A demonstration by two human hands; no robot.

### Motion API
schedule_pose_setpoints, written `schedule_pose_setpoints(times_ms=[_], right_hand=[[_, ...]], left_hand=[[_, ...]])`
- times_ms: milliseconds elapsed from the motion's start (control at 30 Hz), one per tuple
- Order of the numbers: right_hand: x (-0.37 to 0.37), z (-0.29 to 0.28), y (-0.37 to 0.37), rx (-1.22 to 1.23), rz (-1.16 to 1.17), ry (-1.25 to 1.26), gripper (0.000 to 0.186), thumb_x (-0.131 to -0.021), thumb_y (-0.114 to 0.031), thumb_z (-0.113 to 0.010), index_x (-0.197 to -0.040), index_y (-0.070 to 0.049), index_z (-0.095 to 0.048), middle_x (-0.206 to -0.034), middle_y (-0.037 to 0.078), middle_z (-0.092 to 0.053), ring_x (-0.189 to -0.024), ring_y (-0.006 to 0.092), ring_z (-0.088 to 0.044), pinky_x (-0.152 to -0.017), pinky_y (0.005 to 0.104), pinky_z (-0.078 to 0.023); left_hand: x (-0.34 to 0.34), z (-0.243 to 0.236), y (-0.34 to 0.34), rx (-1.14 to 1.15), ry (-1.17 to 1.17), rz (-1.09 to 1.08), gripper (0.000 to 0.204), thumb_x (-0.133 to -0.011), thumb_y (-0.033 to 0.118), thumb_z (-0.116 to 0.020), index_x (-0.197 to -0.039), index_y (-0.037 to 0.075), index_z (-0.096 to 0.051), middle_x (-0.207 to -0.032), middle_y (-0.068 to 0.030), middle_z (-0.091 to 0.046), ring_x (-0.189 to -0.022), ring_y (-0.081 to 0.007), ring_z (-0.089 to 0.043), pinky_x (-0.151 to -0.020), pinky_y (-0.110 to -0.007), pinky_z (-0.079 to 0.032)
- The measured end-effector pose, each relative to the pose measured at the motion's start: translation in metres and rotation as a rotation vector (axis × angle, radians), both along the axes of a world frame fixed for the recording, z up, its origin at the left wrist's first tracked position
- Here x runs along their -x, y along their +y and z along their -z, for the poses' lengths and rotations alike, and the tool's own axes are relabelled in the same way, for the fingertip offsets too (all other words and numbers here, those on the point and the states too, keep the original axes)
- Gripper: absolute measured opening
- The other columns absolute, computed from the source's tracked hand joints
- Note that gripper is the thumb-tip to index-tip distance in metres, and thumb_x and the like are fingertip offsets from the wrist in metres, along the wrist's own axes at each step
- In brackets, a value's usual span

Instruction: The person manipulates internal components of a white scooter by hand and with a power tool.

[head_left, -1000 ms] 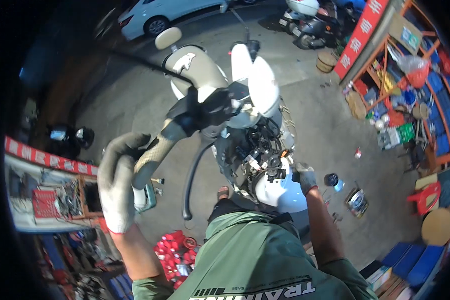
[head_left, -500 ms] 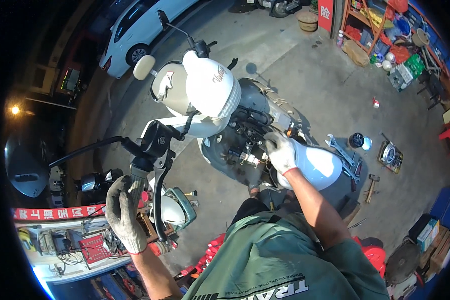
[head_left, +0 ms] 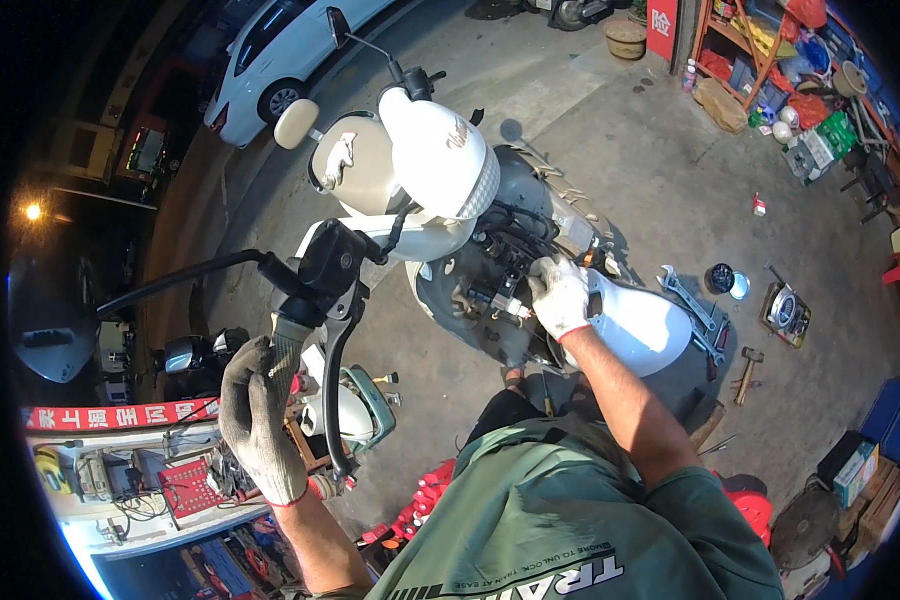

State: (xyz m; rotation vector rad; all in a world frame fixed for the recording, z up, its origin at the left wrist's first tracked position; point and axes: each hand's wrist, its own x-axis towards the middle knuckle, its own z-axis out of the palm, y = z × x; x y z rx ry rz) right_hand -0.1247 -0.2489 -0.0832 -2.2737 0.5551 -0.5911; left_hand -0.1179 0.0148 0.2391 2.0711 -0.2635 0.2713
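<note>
White scooter (head_left: 445, 165), handlebar (head_left: 289, 343) within curled left grip (head_left: 256, 420), wiring (head_left: 510, 253) beside right grip (head_left: 558, 297), its closure unclear

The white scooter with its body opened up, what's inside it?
Thin black cables and a small white block-shaped part show. The white-gloved right hand covers whatever is directly beneath it, so that can't be seen.

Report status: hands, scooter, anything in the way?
Left hand at handlebar grip, hold unclear. Right hand at white scooter's exposed inner parts, grasp unclear. Wrenches on floor, clear of both hands.
</note>
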Motion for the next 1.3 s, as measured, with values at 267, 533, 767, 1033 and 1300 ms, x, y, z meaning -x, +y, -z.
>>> schedule_pose_setpoints(times_ms=[267,533,767,1033,1300], right_hand=[[0.005,-0.002,0.002,-0.071,-0.021,-0.066,0.013,-0.073,-0.015,-0.070,-0.085,-0.015,-0.064,-0.086,0.007,-0.058,-0.091,0.0297,-0.056,-0.080,0.0438,-0.039],[-0.009,0.005,-0.012,-0.168,0.153,-0.152,0.014,-0.075,-0.010,-0.069,-0.086,-0.008,-0.061,-0.087,0.011,-0.060,-0.088,0.0325,-0.058,-0.078,0.0429,-0.044],[-0.023,0.011,-0.038,-0.566,-0.130,0.030,0.021,-0.075,-0.003,-0.067,-0.094,-0.006,-0.063,-0.086,0.010,-0.065,-0.080,0.0232,-0.064,-0.075,0.0334,-0.051],[-0.022,-0.013,-0.082,-0.504,-0.400,0.189,0.029,-0.078,-0.005,-0.069,-0.105,-0.004,-0.060,-0.089,0.011,-0.065,-0.086,0.0230,-0.063,-0.079,0.0334,-0.050],[-0.034,-0.035,-0.066,-0.211,-0.390,0.281,0.038,-0.079,-0.014,-0.070,-0.113,-0.003,-0.056,-0.099,0.018,-0.064,-0.096,0.0352,-0.062,-0.082,0.0422,-0.049]], left_hand=[[-0.002,0.004,0.006,-0.044,-0.042,0.030,0.035,-0.096,0.027,-0.055,-0.119,0.000,-0.059,-0.119,-0.0100,-0.060,-0.106,-0.0168,-0.058,-0.093,-0.030,-0.046],[-0.002,0.006,0.005,0.011,-0.063,0.002,0.030,-0.095,0.022,-0.056,-0.111,-0.004,-0.060,-0.117,-0.0148,-0.060,-0.104,-0.0207,-0.059,-0.091,-0.033,-0.048],[-0.008,0.009,0.010,-0.005,-0.064,0.019,0.032,-0.096,0.024,-0.054,-0.113,-0.003,-0.060,-0.117,-0.0135,-0.060,-0.105,-0.0196,-0.058,-0.094,-0.033,-0.047],[-0.016,0.014,0.017,0.000,-0.084,0.003,0.029,-0.097,0.022,-0.053,-0.113,-0.001,-0.061,-0.116,-0.0127,-0.061,-0.104,-0.0184,-0.060,-0.094,-0.032,-0.048],[-0.017,0.014,0.019,0.005,-0.056,-0.023,0.030,-0.096,0.024,-0.054,-0.112,0.000,-0.061,-0.116,-0.0123,-0.061,-0.104,-0.0185,-0.060,-0.093,-0.032,-0.049]])
